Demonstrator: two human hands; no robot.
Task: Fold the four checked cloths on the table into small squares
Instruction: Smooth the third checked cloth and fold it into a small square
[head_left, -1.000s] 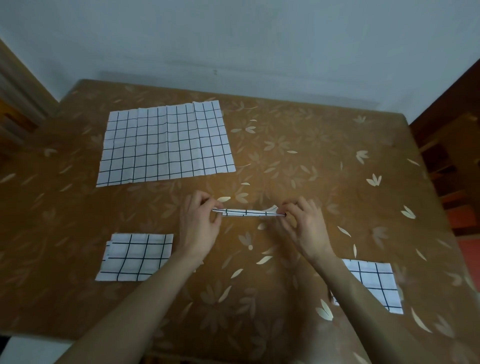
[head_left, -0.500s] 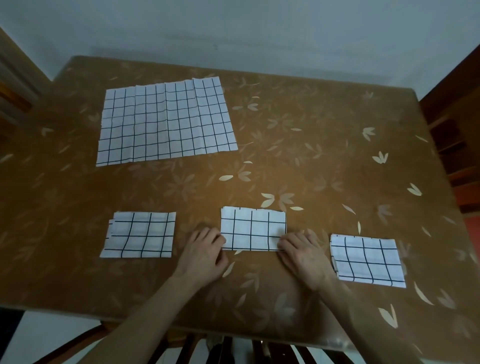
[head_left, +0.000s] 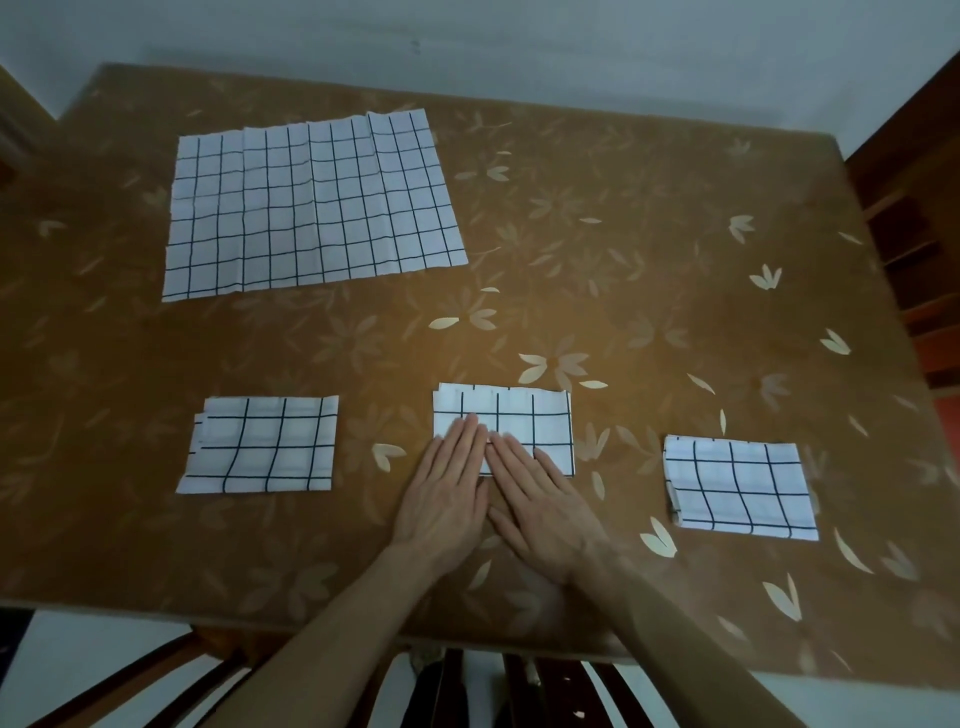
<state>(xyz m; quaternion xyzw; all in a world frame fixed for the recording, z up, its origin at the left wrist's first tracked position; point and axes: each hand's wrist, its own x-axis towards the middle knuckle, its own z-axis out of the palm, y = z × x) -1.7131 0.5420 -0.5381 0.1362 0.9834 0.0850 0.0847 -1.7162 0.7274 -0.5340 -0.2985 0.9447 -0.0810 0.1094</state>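
Note:
Three white cloths with a black check lie folded small along the near part of the table: the left folded cloth (head_left: 262, 446), the middle folded cloth (head_left: 524, 415) and the right folded cloth (head_left: 737, 486). A fourth, the unfolded cloth (head_left: 311, 205), lies spread flat at the far left. My left hand (head_left: 449, 493) and my right hand (head_left: 540, 499) lie flat side by side, fingers straight, with the fingertips resting on the near half of the middle folded cloth. Neither hand grips anything.
The table (head_left: 649, 234) has a brown covering with a pale flower pattern. Its near edge runs just below my forearms, with a wooden chair (head_left: 467, 691) under it. Dark wooden furniture (head_left: 914, 234) stands at the right, a pale wall behind.
The small folded cloth was held up between both hands, then laid on the table. My hands have moved from its two near corners to lie flat together on it.

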